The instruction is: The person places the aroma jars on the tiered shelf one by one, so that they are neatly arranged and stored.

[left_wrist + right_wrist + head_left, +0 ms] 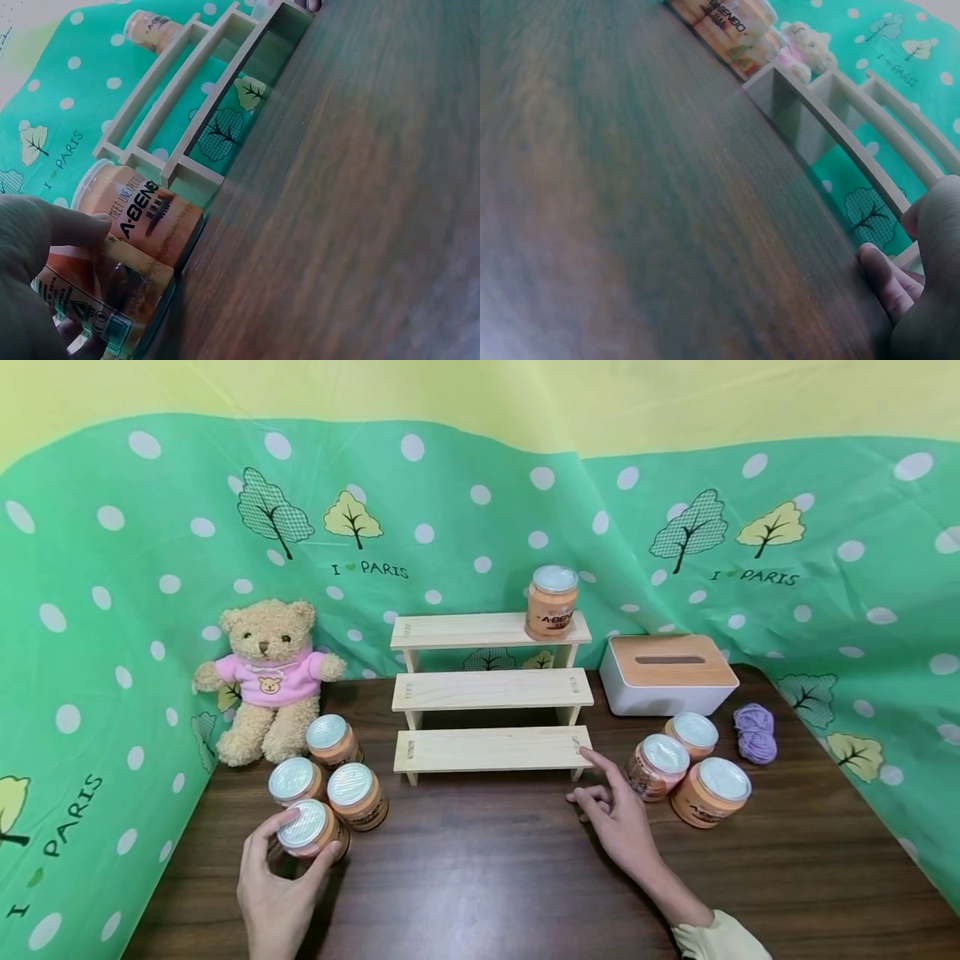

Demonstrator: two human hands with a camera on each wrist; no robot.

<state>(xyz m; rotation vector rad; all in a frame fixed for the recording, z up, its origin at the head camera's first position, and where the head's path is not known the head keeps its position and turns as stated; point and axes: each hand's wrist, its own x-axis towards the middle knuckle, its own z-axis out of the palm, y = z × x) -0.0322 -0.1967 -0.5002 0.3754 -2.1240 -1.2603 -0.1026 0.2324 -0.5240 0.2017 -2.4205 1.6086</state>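
Left hand [281, 885] holds a jar [307, 831] toward the counter's [465, 868] left edge, frontmost of four there; thumb on the near side, forefinger up by the lid rim. Jar about upright; cannot tell whether its base touches the counter. Three neighbours stand close behind it: rear jar [333, 743], left jar [295, 781], right jar [358, 797]; any gaps too narrow to judge. Right hand [618, 822] holds nothing, forefinger extended to the right end of the bottom tread of the shelf [491, 752], other fingers bent in; contact with the wood not certain. Shelf stands midway along the counter's rear edge, one top jar [552, 606] at the right end of its uppermost tread. Three more jars [712, 792] grouped toward the counter's right edge. Handling judgement: grip is workable, but thumb and fingers would be better opposed around the body, since the rim gives less to hold. Any lift should start straight up, with the jar kept level, until its base clears the neighbours; drawing it toward the counter's front edge gives more room. Right hand best kept light, as a push could shift the shelf and unsettle the top jar.
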